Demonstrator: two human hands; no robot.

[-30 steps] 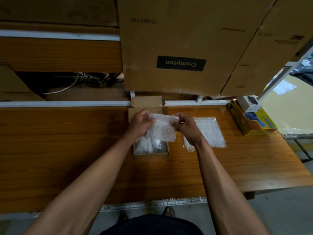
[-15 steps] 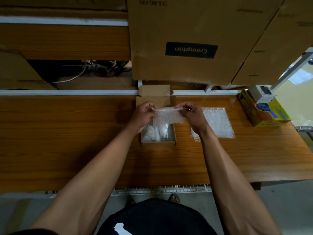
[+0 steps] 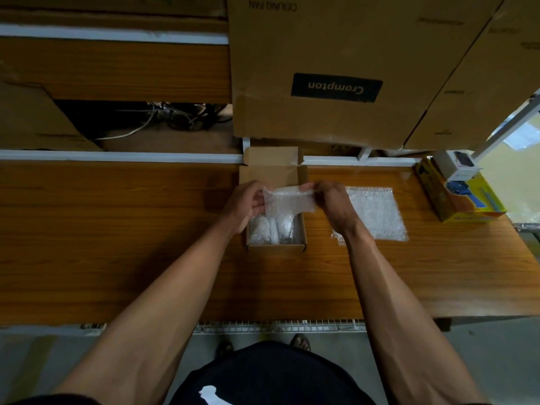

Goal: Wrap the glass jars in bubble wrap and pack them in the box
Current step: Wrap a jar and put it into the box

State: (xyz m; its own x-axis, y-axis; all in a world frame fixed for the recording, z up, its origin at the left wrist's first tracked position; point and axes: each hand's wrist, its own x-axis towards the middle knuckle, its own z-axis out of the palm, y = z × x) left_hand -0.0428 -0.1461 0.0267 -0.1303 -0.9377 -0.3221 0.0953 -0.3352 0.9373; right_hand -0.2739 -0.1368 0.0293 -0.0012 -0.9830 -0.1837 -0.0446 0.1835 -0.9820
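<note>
A small open cardboard box (image 3: 276,247) sits on the wooden table (image 3: 117,244), its lid flap standing up at the back. Inside lie wrapped jars (image 3: 270,229), white under bubble wrap. Over the box I hold a small bubble wrap sheet (image 3: 287,201) stretched between both hands. My left hand (image 3: 245,204) pinches its left edge and my right hand (image 3: 331,203) pinches its right top corner. The sheet hides the back half of the box's inside.
More bubble wrap (image 3: 375,214) lies flat on the table right of the box. A yellow carton (image 3: 458,200) with a small white box on top stands at the far right. Large cardboard cartons (image 3: 336,68) are stacked behind the table. Cables lie at the back left.
The sheet has dropped lower over the box and is pulled flatter between my hands. My head has moved, so the whole scene sits lower in view.
</note>
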